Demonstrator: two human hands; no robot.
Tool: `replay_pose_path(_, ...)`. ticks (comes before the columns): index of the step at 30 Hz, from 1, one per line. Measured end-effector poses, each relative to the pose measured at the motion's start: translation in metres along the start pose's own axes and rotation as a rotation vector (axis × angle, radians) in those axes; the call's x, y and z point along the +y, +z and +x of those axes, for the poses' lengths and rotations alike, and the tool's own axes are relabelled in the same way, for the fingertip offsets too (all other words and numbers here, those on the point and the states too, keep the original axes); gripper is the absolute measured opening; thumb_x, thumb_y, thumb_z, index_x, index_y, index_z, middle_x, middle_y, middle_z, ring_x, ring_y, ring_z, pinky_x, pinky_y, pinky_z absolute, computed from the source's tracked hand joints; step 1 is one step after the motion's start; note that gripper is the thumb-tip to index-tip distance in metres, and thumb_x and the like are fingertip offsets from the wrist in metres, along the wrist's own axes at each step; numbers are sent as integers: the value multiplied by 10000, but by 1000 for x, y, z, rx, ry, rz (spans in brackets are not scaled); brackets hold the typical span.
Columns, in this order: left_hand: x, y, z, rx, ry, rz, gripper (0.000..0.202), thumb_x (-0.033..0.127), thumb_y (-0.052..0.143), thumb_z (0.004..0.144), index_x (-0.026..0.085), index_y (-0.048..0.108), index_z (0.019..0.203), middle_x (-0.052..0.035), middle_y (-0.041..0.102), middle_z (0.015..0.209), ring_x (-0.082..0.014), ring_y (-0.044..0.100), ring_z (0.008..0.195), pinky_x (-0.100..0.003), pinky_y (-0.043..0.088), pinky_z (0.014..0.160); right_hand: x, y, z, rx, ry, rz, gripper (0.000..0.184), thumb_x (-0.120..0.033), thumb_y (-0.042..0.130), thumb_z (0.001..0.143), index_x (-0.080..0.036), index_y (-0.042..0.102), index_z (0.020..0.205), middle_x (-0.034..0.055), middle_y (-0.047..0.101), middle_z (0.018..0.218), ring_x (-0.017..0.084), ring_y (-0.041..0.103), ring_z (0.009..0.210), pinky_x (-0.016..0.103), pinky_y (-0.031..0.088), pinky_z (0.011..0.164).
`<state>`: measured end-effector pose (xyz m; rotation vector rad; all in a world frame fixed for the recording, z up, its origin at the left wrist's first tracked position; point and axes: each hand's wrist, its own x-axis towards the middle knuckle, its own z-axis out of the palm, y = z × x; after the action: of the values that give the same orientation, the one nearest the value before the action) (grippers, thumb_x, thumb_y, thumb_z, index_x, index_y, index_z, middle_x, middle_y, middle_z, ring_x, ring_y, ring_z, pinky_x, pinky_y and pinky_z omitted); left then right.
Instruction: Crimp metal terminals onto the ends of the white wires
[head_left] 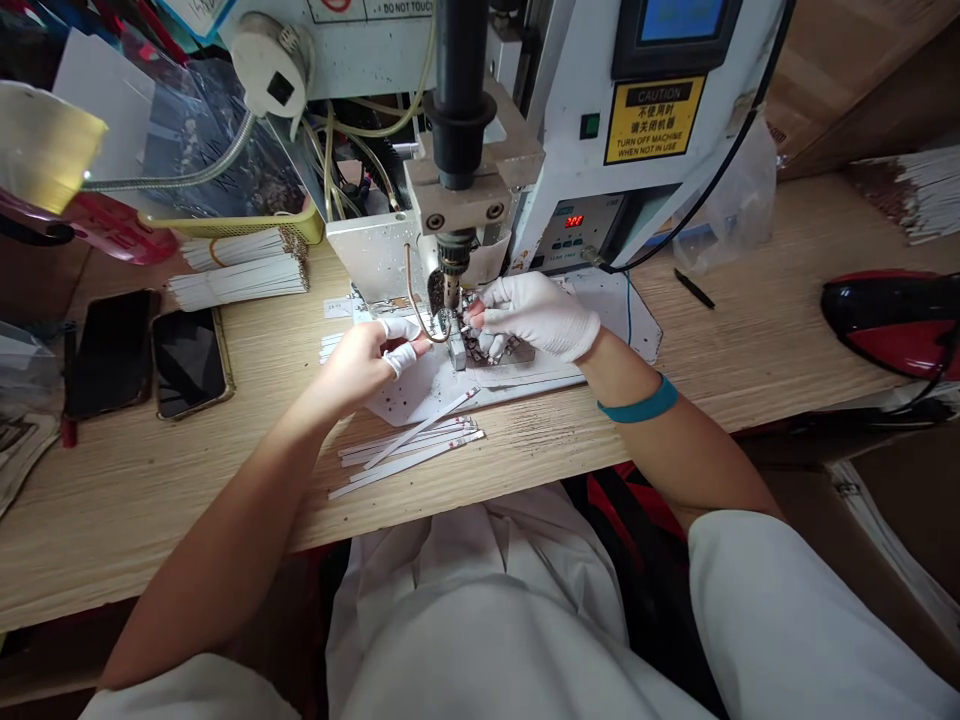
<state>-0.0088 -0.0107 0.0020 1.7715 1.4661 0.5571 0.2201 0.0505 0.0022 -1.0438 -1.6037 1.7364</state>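
Two hands close together: left hand (390, 350), white finger covers (402, 357) on it, tips drawn in; right hand (536, 315), gloved, fingers curled inward. Cannot tell whether either grips anything. Metal block (456, 352) between them, just right of the left fingertips, under machine head (472, 170); long axis front to back, near end toward the wearer (487, 640). White strips (420, 445) on the table (540, 440), nearer the left hand; long axes slantwise, reddish-marked ends pointing right and slightly away.
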Motion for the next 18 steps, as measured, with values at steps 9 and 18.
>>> replay_pose_path(9,-2,4,1,35,-65,-120,381,500,657,737,139,689,856,-34,652,724,-156,547,615,-246,396,528,8,14,1,-62,-11,30,116,-95,650,798,-146,549,828,-3,567,654,72,548,477,164,450,378)
replay_pose_path(18,2,5,6,39,-129,-104,303,425,649,721,142,702,815,-30,667,686,-148,563,575,-227,402,484,11,15,4,-116,38,146,127,-43,588,805,-151,529,841,-42,505,555,50,448,390,148,332,322)
